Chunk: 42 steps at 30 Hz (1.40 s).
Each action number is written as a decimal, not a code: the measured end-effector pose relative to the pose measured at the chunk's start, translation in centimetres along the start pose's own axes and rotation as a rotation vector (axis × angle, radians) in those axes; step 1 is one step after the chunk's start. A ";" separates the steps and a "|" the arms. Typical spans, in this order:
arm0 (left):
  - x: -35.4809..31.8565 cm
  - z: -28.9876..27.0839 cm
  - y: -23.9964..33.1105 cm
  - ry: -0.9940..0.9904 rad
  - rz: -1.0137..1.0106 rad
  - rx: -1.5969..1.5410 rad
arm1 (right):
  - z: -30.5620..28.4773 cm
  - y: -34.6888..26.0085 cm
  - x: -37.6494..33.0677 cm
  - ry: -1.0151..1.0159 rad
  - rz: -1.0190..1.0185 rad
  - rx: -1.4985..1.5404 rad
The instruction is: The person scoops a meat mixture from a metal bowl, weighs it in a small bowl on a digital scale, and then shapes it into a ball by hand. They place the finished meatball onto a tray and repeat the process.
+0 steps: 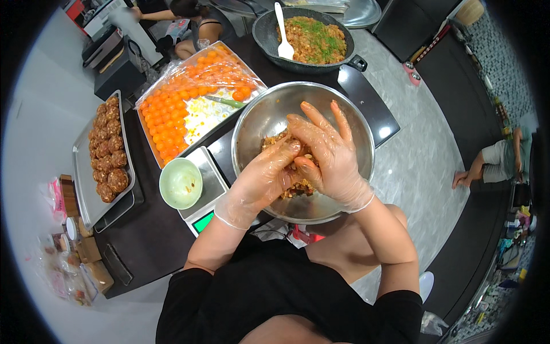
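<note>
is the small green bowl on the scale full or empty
Nearly empty. The green bowl on the scale shows its pale inside almost bare, with only a few small yellowish bits.

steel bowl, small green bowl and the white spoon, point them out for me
steel bowl (344, 109), head view, bare inner wall at upper right
small green bowl (171, 173), head view, left part of its rim
white spoon (285, 50), head view, its scoop end in the dark pan

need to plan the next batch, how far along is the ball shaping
Done: a tray on the left holds rows of shaped brown balls. In hand: the left hand and right hand, both gloved, press a lump of mixture together over the steel bowl. Left: little mixture in the bowl, but the dark pan beyond holds plenty.
</note>
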<state>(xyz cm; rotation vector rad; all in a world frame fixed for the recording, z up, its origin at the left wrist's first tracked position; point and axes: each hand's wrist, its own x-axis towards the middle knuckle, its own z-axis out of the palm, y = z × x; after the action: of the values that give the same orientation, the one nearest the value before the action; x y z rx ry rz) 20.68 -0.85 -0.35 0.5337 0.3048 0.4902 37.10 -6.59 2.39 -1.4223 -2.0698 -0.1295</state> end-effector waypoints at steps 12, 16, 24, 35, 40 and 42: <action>0.5 2.2 -0.3 0.000 0.107 -0.066 | 0.0 0.3 0.7 -0.061 -0.008 -0.091; 0.3 2.9 -0.4 -0.016 0.119 -0.120 | -1.2 -0.2 1.4 0.023 0.003 0.025; 0.7 2.8 0.5 0.117 0.069 -0.168 | -0.2 0.2 0.7 0.047 -0.043 0.050; 2.2 1.9 -1.4 0.273 0.148 -0.063 | 1.5 -0.3 1.1 0.036 0.086 0.138; 2.6 1.9 -0.6 -0.006 0.318 -0.230 | 1.0 -1.2 1.3 0.191 0.261 0.231; 2.7 2.3 -0.6 0.067 0.282 -0.243 | 2.4 -1.3 0.8 0.206 0.231 0.177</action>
<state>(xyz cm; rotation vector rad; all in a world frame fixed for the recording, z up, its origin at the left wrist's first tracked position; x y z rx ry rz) 24.05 -0.86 0.85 0.3241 0.2309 0.8081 34.78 -5.53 1.25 -1.4606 -1.6949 0.0027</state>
